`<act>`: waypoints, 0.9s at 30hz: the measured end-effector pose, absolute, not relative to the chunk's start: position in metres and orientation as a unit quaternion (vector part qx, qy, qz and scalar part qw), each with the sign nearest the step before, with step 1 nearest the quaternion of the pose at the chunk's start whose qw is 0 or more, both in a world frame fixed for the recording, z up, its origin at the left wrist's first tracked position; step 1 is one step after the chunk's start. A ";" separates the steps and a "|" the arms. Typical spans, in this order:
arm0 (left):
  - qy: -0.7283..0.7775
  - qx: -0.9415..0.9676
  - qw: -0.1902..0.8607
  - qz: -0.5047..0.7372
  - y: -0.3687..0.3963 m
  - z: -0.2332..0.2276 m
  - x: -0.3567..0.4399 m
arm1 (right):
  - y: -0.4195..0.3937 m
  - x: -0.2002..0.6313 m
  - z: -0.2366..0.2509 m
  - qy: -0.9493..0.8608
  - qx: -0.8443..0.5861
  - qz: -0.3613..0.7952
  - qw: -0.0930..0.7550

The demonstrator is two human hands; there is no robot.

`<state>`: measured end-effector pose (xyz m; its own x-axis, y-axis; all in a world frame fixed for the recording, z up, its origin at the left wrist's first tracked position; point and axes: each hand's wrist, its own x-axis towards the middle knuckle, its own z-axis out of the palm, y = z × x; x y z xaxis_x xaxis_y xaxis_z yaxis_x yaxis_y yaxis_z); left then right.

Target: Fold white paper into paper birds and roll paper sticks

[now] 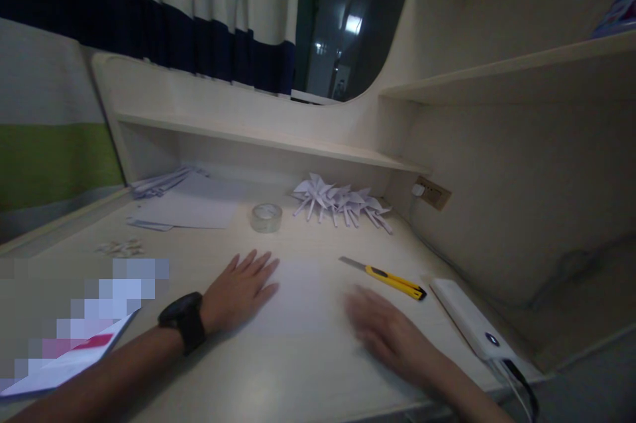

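Note:
A white sheet of paper (305, 297) lies flat on the desk between my hands. My left hand (241, 290), with a black watch on the wrist, rests palm down with its fingers spread on the sheet's left edge. My right hand (387, 333) is blurred, flat over the sheet's right edge, and holds nothing. A yellow utility knife (390, 277) with its blade out lies just beyond my right hand.
A tape roll (266, 217) and a pile of folded paper shapes (342, 201) sit further back. More paper sheets (193, 207) lie at the back left. A white power bank (472, 327) with a cable lies at the right edge. A booklet (74, 357) lies at the front left.

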<state>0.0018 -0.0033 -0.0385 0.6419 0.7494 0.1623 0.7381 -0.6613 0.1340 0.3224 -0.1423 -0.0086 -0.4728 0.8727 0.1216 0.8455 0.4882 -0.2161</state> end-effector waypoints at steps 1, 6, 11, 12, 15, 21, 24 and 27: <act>0.401 0.910 0.033 0.099 0.000 -0.035 0.003 | -0.134 0.335 -0.009 -0.836 -0.531 0.030 0.135; 0.371 0.919 0.013 0.133 0.006 -0.031 0.023 | -0.094 0.384 -0.015 -0.758 -0.629 -0.065 0.163; 0.370 0.914 -0.006 0.166 -0.001 -0.041 0.037 | -0.079 0.391 -0.026 -0.735 -0.658 -0.033 0.164; 0.370 0.913 -0.010 0.173 -0.003 -0.041 0.037 | -0.078 0.391 -0.028 -0.733 -0.659 -0.029 0.165; 0.366 0.912 -0.025 0.185 -0.005 -0.038 0.036 | -0.076 0.392 -0.033 -0.733 -0.658 -0.024 0.172; 0.357 0.914 -0.044 0.189 -0.006 -0.031 0.037 | -0.069 0.389 -0.033 -0.710 -0.664 -0.034 0.235; 0.356 0.914 -0.050 0.187 -0.008 -0.028 0.037 | -0.055 0.373 -0.021 -0.673 -0.665 0.009 0.324; 0.358 0.914 -0.054 0.186 -0.009 -0.028 0.037 | -0.037 0.344 -0.006 -0.594 -0.659 0.203 0.414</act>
